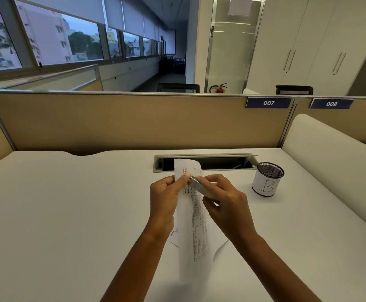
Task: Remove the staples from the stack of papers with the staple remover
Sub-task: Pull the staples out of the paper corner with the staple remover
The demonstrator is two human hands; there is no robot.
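Two hands work over one white desk (pixel 68 203). The left hand (pixel 163 199) pinches the stack of papers (pixel 196 227) near its top, thumb on the printed face and fingers curled behind. The sheets stand steeply above the desk, the top corner curls over away from the person, and the lower end reaches down toward the near edge. The sheets cannot be counted (one loose leaf curls out at the lower right, and a corner of another shows under the left wrist). The right hand (pixel 225 199) grips the single staple remover (pixel 197 185), a flat metal tool, with its fingers wrapped round the rear end. The tool's tip lies against the paper just beside the left thumb; the staple itself is too small to make out. Behind the papers, one cable slot (pixel 221 163) is sunk in the desk with its lid open. One mesh cup (pixel 267 180), wrapped in white paper with a hand-drawn B, stands to the right of the right hand, apart from it, just in front of the slot's right end. A beige partition (pixel 134 123) closes the far side of the desk and carries two blue plates, plate 007 (pixel 268 103) and plate 008 (pixel 331 103). Over its top edge show two dark chair backs, the left chair back (pixel 178 87) and the right chair back (pixel 294 90), and between them one red fire extinguisher (pixel 220 89).
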